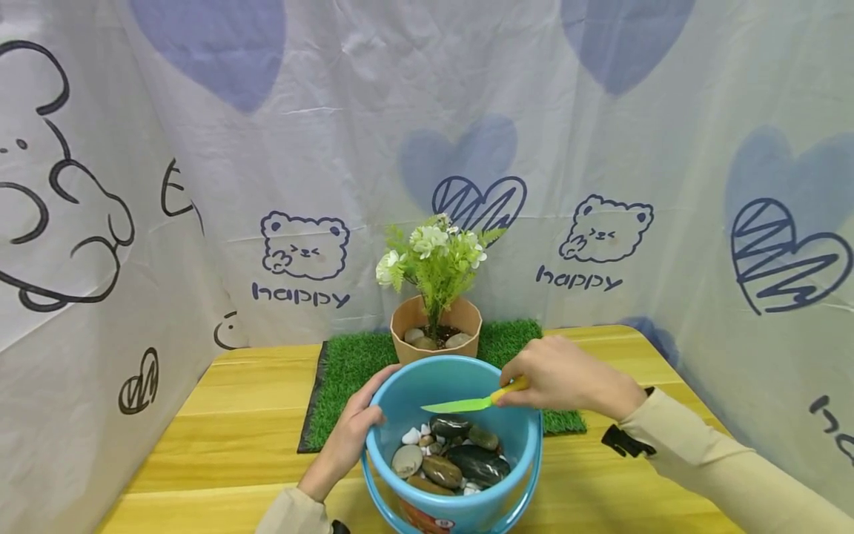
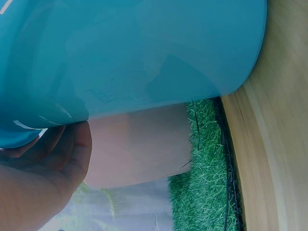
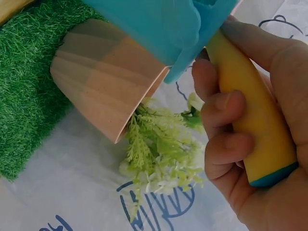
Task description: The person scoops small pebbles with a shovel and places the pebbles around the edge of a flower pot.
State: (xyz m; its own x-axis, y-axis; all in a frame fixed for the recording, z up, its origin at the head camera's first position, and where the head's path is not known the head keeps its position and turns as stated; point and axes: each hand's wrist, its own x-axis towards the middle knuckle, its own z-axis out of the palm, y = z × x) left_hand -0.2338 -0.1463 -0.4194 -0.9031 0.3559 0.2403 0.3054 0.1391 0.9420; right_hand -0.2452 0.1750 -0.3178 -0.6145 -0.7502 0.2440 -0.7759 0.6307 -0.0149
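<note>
The hand tool with a narrow, light green blade and a rounded yellow handle [image 1: 460, 405] is held across the mouth of the round, light blue plastic bucket [image 1: 437, 377], its blade nearly level, pointing left and seemingly clear of the smooth mixed stones [image 1: 477, 463] heaped at the bottom. If the step is to work among those stones, as it seems, the blade would do best tipped down at the small white pebbles [image 1: 411, 436] along the left; the big glossy dark stones would likely roll off so slim a blade.

The right hand [image 1: 557, 377] has its fingers wrapped round the yellow handle, a firm hold that should suit gentle prying better than hard shoving. The left hand [image 1: 353, 426] grips the bucket's left rim; that hold is worth having, since sideways pressure could tilt the bucket.

Just behind the bucket, the tan faceted pot with white flowers [image 3: 103, 72] sits on the green artificial-grass mat [image 1: 333, 389], so the right elbow and wrist need care there. The yellow wood-grain bench [image 1: 213, 423] lies beneath.
</note>
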